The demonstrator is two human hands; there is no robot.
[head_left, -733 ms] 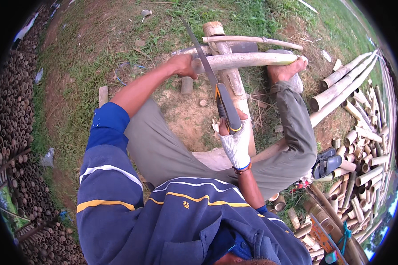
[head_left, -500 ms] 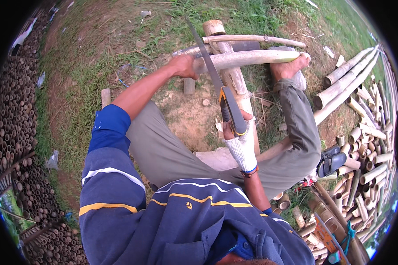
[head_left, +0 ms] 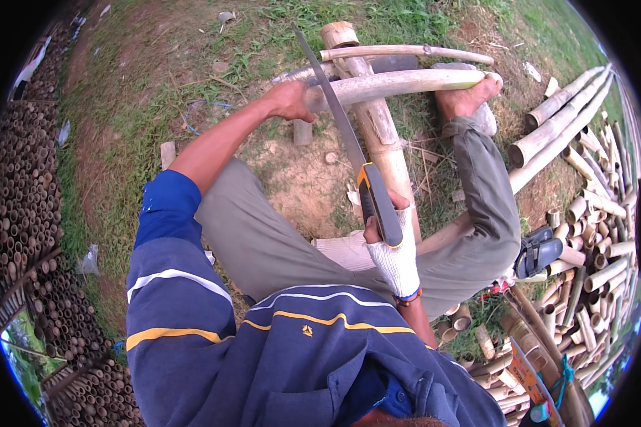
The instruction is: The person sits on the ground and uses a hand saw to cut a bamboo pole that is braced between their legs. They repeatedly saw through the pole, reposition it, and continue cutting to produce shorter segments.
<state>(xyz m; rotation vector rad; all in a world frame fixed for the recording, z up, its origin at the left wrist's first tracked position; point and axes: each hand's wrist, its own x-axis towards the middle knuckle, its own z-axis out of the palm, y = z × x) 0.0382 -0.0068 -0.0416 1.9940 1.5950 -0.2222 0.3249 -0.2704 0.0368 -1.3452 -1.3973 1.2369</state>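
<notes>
A handsaw [head_left: 345, 132] with a black and yellow handle lies slantwise over a pale bamboo pole [head_left: 399, 83], its blade crossing near the pole's left end. Around the saw handle is my right hand [head_left: 394, 245], in a white fingerless glove. My bare left hand [head_left: 290, 99] grips the pole's left end, just left of the blade. At the pole's other end, a bare foot [head_left: 470, 96] presses on it. Beneath, a thick bamboo post [head_left: 377, 128] props the pole up.
A thinner bamboo stick [head_left: 406, 51] lies behind the pole. Cut bamboo pieces [head_left: 598, 242] are heaped at the right, near longer poles [head_left: 552, 128] and a dark sandal [head_left: 536, 252]. Stacked bamboo [head_left: 32, 185] fills the left side. Another orange-marked saw [head_left: 527, 370] sits at lower right.
My right hand has drawn the saw back toward my body, its handle now lower and slightly right. My left hand and the foot keep their hold on the pole.
</notes>
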